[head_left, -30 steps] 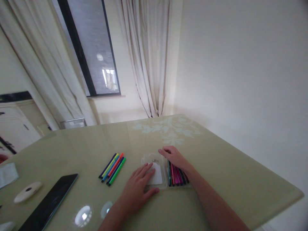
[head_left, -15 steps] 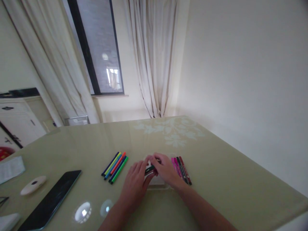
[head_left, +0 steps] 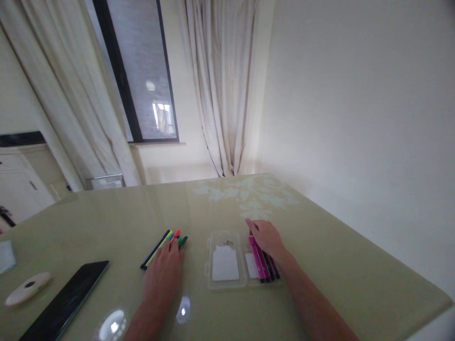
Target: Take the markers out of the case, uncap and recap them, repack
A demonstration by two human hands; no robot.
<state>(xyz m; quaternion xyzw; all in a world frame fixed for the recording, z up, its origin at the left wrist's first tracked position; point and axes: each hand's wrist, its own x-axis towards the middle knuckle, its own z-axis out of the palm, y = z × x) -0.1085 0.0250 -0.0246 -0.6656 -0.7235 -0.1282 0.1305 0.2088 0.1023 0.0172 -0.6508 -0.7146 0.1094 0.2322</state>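
An open clear plastic case (head_left: 227, 286) lies on the table, with white card in its left half. Several pink, black and dark red felt-tip pens (head_left: 256, 258) lie side by side over its right half. My right hand (head_left: 267, 240) is curled over their far ends, its fingers closed; what they grip is hidden. To the left, several bright felt-tip pens (head_left: 155, 251) lie slanted in a group. My left hand (head_left: 165, 265) covers part of them, its fingers bent around a dark green felt-tip pen (head_left: 184, 242) at the group's right edge.
A black tablet (head_left: 66, 300) and a white oval object (head_left: 28, 288) lie at the left of the table (head_left: 320, 265). White paper (head_left: 6, 257) lies at the far left edge. Beyond the table hang curtains (head_left: 220, 94); a wall (head_left: 355, 118) runs along the right.
My hands, together over the case before, have moved apart. The left went to the bright pens with the dark green pen, the right to the pink and dark pens. The case is now uncovered.
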